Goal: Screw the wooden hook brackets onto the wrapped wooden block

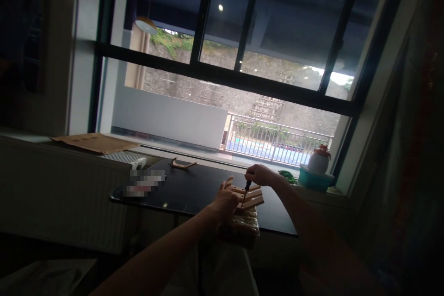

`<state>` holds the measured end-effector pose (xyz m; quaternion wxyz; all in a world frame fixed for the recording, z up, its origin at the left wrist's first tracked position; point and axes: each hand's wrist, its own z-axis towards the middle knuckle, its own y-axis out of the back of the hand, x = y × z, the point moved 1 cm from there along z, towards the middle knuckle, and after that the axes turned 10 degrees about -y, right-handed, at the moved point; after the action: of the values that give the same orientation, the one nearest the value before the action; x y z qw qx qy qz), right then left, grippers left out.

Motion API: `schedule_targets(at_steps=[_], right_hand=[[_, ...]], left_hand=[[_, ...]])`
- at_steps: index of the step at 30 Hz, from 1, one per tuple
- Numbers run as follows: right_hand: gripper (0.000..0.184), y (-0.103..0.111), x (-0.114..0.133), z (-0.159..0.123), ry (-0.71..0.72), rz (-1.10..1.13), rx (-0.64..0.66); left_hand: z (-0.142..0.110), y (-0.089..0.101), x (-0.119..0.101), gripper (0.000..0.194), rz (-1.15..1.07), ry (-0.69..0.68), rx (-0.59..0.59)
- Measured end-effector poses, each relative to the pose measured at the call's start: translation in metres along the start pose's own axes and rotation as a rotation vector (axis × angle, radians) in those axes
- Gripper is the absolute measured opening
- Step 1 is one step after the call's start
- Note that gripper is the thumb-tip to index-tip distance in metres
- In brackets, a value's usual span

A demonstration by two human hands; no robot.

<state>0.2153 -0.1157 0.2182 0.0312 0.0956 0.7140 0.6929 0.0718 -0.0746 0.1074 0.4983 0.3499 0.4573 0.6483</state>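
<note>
In the head view my right hand (259, 175) is closed around the dark handle of a screwdriver (247, 186). The screwdriver points down, its tip at the near part of a light wooden piece (255, 201) with several slats and dark holes. My left hand (224, 204) grips the left side of this wooden piece; its fingertips are partly hidden. Beneath the piece is a block wrapped in clear plastic (248, 216), at the table's front edge. Whether the tip sits in a screw is too small to tell.
A curved wooden piece (183, 164) lies at the back of the black table (194, 189). Left of it is a blurred-out packet (144, 184). A brown envelope (95, 142) rests on the radiator. On the right sill stand a teal box (315, 178), a bottle (319, 159) and a green cloth (287, 176).
</note>
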Motion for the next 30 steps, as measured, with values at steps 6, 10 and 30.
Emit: schedule_targets(at_steps=[6,10,30], right_hand=[[0.027,0.0,-0.005,0.0,-0.017,0.007,-0.01],[0.027,0.005,-0.005,0.001,0.018,0.012,-0.014],[0.026,0.002,-0.005,0.003,0.017,0.01,0.017]], left_hand=[[-0.001,0.0,-0.001,0.039,-0.011,0.035,-0.023],[-0.001,-0.001,-0.001,0.038,-0.016,0.04,-0.023],[-0.002,0.004,-0.004,0.04,-0.029,0.038,0.001]])
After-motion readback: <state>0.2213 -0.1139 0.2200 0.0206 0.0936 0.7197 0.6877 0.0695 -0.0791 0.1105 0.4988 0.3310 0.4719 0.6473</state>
